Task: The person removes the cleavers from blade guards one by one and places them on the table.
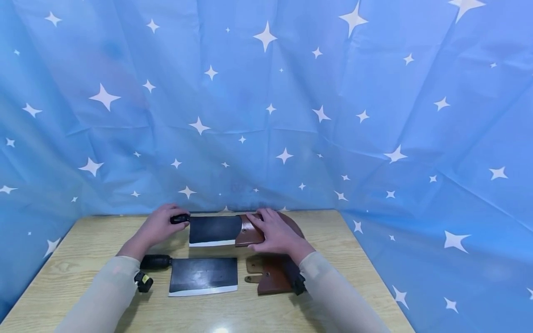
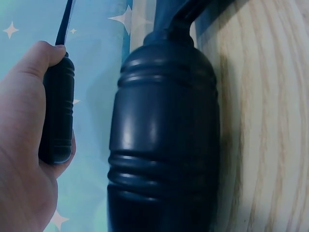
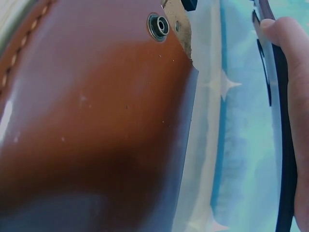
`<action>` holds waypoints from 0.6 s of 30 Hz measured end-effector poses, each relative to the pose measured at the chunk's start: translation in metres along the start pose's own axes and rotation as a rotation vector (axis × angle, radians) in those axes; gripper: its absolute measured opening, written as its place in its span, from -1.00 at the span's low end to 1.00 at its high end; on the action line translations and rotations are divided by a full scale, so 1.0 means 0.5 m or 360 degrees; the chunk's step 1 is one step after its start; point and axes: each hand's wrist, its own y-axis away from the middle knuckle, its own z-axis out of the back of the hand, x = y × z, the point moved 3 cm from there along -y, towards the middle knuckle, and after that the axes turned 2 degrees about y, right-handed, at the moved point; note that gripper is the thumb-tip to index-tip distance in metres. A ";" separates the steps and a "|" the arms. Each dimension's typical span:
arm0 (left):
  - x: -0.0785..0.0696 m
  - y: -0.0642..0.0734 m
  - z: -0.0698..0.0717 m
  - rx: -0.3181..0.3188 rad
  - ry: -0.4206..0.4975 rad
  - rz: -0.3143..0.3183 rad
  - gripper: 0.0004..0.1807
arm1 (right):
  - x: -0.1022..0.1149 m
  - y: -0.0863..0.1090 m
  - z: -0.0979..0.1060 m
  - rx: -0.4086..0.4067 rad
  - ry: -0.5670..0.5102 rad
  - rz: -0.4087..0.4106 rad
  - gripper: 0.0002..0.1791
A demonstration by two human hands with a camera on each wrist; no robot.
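Note:
My left hand (image 1: 160, 224) grips the black ribbed handle (image 2: 60, 113) of a cleaver with a dark blade (image 1: 214, 229) and a bright cutting edge. The blade's right end goes out of sight at the mouth of a brown leather sheath (image 1: 249, 237). On the right, my right hand (image 1: 276, 233) holds that sheath, its fingers across the leather. Both are raised over the back of the table. A second cleaver (image 1: 204, 274) lies nearer me, its black handle (image 2: 164, 116) large in the left wrist view.
Beneath my right forearm lies a second brown leather sheath (image 1: 272, 280), partly hidden, its snap and stitching close up in the right wrist view. Everything is on a light wooden table (image 1: 354, 286). A blue star-patterned curtain (image 1: 266, 101) hangs right behind its back edge and along the sides.

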 end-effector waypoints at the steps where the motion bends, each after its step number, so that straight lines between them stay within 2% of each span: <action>1: 0.000 0.000 0.000 0.0008 0.0002 0.0009 -0.61 | 0.000 0.000 -0.001 0.0002 0.0003 -0.0002 0.15; 9: -0.001 -0.003 0.003 0.0031 0.0028 0.0019 -0.59 | -0.001 0.000 0.002 -0.0014 0.0012 -0.0004 0.15; 18: 0.020 0.001 0.009 0.0014 0.0043 0.0017 -0.61 | -0.010 0.008 0.005 -0.0012 -0.0034 -0.0061 0.14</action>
